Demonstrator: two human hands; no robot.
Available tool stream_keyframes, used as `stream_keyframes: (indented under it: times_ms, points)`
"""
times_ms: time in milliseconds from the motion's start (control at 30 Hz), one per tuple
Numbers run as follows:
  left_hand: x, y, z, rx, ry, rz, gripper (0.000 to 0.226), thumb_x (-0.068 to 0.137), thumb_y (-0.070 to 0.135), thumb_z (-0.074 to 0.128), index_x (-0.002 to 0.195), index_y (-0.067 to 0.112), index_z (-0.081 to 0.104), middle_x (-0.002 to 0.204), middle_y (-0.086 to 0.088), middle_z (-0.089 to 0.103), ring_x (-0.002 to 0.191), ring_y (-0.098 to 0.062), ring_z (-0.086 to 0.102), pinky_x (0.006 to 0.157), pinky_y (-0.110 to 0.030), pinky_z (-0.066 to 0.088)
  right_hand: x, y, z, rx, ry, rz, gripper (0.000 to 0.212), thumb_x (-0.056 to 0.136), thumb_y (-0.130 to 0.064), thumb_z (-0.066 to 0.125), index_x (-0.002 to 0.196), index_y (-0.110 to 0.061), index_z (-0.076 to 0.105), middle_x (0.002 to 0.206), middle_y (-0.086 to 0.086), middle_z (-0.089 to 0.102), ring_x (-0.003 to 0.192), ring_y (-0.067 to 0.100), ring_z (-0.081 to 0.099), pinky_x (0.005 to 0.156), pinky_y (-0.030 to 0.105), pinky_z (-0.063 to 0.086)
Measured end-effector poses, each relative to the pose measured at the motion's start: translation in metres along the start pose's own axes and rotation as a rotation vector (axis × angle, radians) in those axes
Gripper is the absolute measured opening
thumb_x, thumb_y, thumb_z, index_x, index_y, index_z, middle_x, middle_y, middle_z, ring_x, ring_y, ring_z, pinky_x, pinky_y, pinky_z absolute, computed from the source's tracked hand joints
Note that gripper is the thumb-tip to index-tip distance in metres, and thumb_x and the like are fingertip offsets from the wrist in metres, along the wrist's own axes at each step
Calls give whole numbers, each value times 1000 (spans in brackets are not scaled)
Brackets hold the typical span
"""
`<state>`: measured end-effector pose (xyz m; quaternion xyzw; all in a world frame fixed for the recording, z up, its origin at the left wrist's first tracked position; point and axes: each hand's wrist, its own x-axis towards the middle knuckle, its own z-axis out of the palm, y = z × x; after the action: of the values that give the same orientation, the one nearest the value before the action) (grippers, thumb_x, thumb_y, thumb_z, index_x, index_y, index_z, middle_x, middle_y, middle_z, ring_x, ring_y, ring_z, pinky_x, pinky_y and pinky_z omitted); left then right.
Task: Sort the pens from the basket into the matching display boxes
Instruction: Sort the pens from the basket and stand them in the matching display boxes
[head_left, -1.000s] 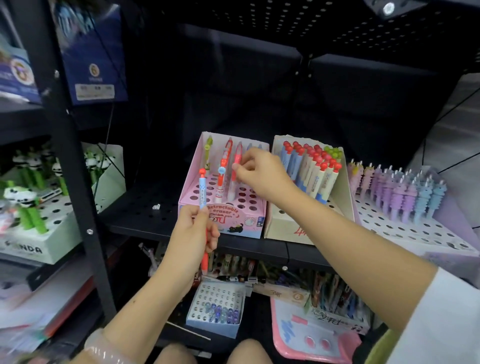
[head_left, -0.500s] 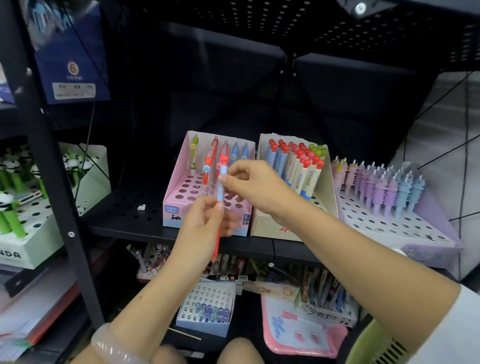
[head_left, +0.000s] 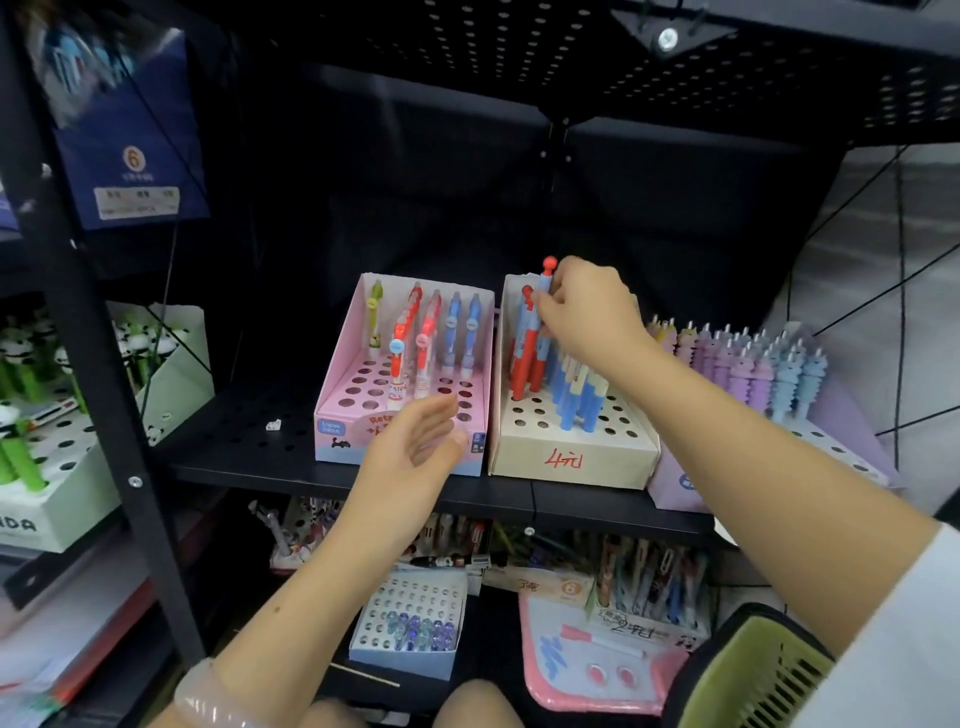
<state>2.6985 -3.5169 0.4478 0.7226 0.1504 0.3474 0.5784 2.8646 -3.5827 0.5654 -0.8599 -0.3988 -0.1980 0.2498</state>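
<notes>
My right hand (head_left: 587, 306) pinches a blue-and-red pen (head_left: 545, 280) with a red ball top, holding it upright over the back left of the beige display box (head_left: 566, 457), among its red and blue pens. My left hand (head_left: 415, 441) hangs open and holds nothing, in front of the pink display box (head_left: 337, 421), which has several pens standing at its back. The green basket (head_left: 753, 675) shows at the bottom right corner; its contents are hidden.
A purple box (head_left: 841, 441) of pastel pens stands right of the beige one. A green panda-pen box (head_left: 62, 467) is on the left shelf behind a black post (head_left: 93, 312). Below the shelf sit a white bead-pen box (head_left: 410, 623) and a pink case (head_left: 587, 670).
The pen passed from my left hand to my right, which carried it up and right to the beige box. My left hand let go and now hangs open.
</notes>
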Motion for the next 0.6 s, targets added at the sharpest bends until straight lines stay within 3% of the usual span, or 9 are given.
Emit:
stream_keyframes:
  times_ms: [167, 233, 333, 500, 600]
  points:
    - [-3, 1, -3, 5, 6, -5, 31, 91, 17, 56, 120, 27, 52, 114, 20, 57, 95, 25, 49, 74, 7, 35, 12, -7, -1, -80, -245, 53, 23, 88, -18, 54, 66, -14, 48, 72, 6, 68, 55, 12, 56, 46, 22, 39]
    - [-5, 2, -4, 8, 6, -2, 29, 91, 16, 55, 117, 28, 53, 113, 19, 58, 93, 27, 49, 75, 7, 35, 11, -9, -2, -52, -213, 54, 16, 87, -24, 59, 80, -11, 53, 82, 8, 65, 65, 17, 59, 54, 26, 46]
    - [-6, 3, -5, 6, 11, -1, 25, 91, 15, 55, 111, 30, 54, 112, 17, 60, 93, 25, 51, 75, 6, 36, 4, -7, -5, 33, -100, 38, 26, 89, -23, 57, 111, -10, 55, 97, 8, 64, 85, 25, 63, 71, 33, 51]
    - [-14, 3, 11, -2, -21, 3, 21, 92, 13, 55, 105, 29, 57, 108, 15, 63, 92, 20, 54, 73, 4, 38, -27, 5, -20, 187, 2, -131, 17, 93, -18, 51, 105, -13, 62, 94, -1, 65, 85, 12, 61, 77, 27, 51]
    - [-29, -4, 37, -29, -129, -11, 21, 92, 10, 54, 102, 27, 59, 106, 14, 64, 94, 13, 58, 75, 0, 42, -63, 21, -29, 241, -3, -272, 17, 93, -15, 52, 103, -11, 65, 89, -5, 64, 83, 6, 59, 80, 22, 49]
